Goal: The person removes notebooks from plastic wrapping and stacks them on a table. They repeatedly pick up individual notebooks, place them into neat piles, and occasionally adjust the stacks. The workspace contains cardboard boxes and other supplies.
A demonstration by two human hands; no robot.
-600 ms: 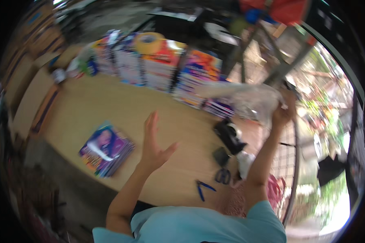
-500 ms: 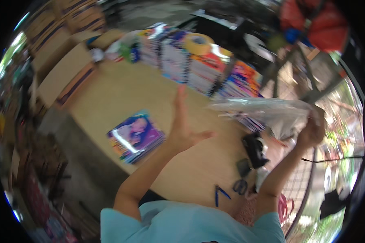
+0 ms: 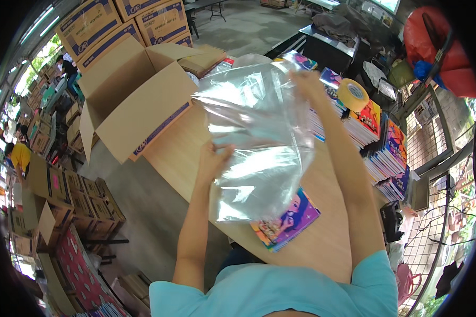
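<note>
A clear plastic bag (image 3: 254,121) hangs stretched between my hands above the wooden table. My left hand (image 3: 214,160) pinches its left edge. At the bag's upper right corner, my right hand (image 3: 308,87) grips it, somewhat blurred. Partly behind the bag lies a small stack of spiral notebooks (image 3: 293,222) with a purple, colourful cover. Taller stacks of spiral notebooks (image 3: 362,127) line the table's far right side, and a roll of yellowish tape (image 3: 353,95) rests on them.
An open cardboard box (image 3: 143,113) occupies the table's left end, with closed cartons (image 3: 161,24) piled behind it. More cartons (image 3: 84,203) stand at the left. A black object (image 3: 391,221) sits by the right edge, near a wire grid (image 3: 431,232). Other people are far left.
The bag has swung from the right to the middle, over the notebooks. My left hand, open before, now grips its edge. The view has turned left, showing more of the open box.
</note>
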